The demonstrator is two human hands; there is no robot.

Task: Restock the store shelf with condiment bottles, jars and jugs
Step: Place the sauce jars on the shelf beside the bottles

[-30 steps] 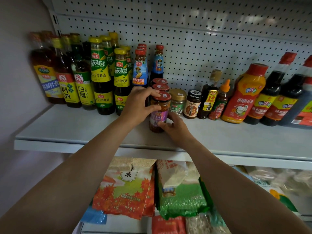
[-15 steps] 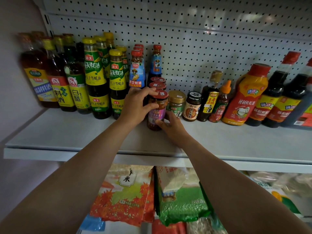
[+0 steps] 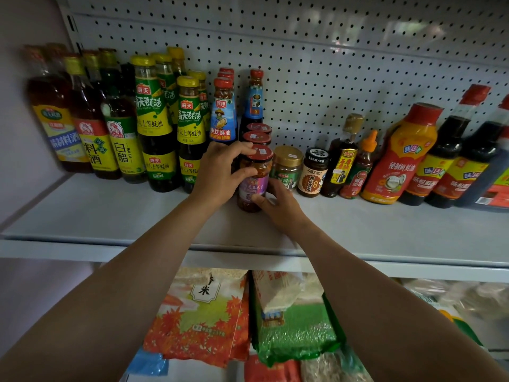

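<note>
Both hands on a red-lidded jar (image 3: 254, 177)

Left hand (image 3: 220, 172) grips its top; right hand (image 3: 279, 205) pinches its base, upright on the shelf (image 3: 110, 213).

A white shelf (image 3: 385, 232) with a pegboard back carries one row of condiments — tall yellow-capped bottles (image 3: 154, 125) at left, red-lidded jars (image 3: 254, 177) in a file at the middle, a gold-lidded jar (image 3: 286, 168) beside them, then dark sauce bottles (image 3: 446, 158) at right — all upright.
</note>
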